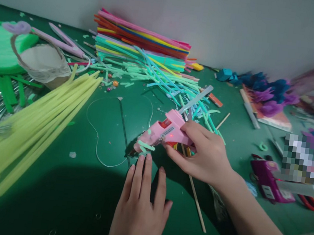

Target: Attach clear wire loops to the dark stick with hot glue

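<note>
My right hand (201, 150) is closed around the handle of a pink hot glue gun (169, 129), whose small red light is lit. A clear glue stick (197, 99) pokes out of its back end. The nozzle points down to the left, close to the table, and bits of mint-green pipe cleaner (146, 146) cling near it. My left hand (142, 204) lies palm down with fingers stretched out, the fingertips just below the nozzle. Whether they press on something there is hidden. A thin dark rod (123, 122) and a fine clear wire (97, 144) lie beside the nozzle.
Yellow-green pipe cleaners (43, 122) spread across the left, beside a fuzzy green piece (3, 51). Stacked coloured pipe cleaners (144, 38) stand against the wall. A wooden stick (196, 203) lies under my right wrist. At right are a magenta device (270, 178) and purple fuzzy pieces (274, 102).
</note>
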The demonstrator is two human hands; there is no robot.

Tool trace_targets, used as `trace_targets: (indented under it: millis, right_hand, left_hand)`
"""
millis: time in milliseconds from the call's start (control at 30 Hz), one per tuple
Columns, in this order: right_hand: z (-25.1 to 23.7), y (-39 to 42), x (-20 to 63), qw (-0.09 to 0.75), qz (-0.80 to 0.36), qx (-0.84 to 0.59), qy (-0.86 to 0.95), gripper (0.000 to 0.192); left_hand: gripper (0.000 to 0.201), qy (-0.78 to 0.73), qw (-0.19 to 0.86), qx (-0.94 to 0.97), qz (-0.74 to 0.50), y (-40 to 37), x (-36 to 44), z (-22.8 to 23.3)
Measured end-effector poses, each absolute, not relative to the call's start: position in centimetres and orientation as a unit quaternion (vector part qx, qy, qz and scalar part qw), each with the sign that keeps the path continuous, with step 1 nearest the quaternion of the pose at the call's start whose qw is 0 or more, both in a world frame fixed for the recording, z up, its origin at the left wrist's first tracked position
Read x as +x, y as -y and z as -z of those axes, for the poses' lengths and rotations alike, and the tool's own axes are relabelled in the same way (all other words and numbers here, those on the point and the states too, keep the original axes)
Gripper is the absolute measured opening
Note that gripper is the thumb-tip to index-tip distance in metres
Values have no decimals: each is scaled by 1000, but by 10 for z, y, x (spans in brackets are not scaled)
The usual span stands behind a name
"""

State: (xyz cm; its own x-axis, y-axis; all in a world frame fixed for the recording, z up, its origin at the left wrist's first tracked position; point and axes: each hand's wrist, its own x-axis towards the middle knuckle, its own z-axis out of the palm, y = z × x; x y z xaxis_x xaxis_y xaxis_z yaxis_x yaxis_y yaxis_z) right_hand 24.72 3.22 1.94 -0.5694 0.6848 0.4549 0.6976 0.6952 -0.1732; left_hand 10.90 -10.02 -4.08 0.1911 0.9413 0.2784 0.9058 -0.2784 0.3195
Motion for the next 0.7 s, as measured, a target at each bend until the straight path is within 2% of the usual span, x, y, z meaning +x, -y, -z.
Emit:
trace_targets:
  millis: [167,267,433,633,700]
  right_hand:
    - [-22,-31,246,257,-38,-438,861,20]
    - [-25,-30,246,226,-91,-486,839,23]
    - [-28,-24,250,185,-181,-564,784,17]
    - [-29,-16,266,192,-310,-645,672,31]
    - [-29,-16,279,214,-319,-661,644,35]
  left_hand:
    - [49,-597,42,772,-213,101,109,40]
    - [49,-597,44,771,-217,100,108,41]
    - [48,-590,42,774,-225,101,108,44]
    - [49,-586,48,779,-217,101,105,40]
    - [50,-583,52,783,-211,100,104,38]
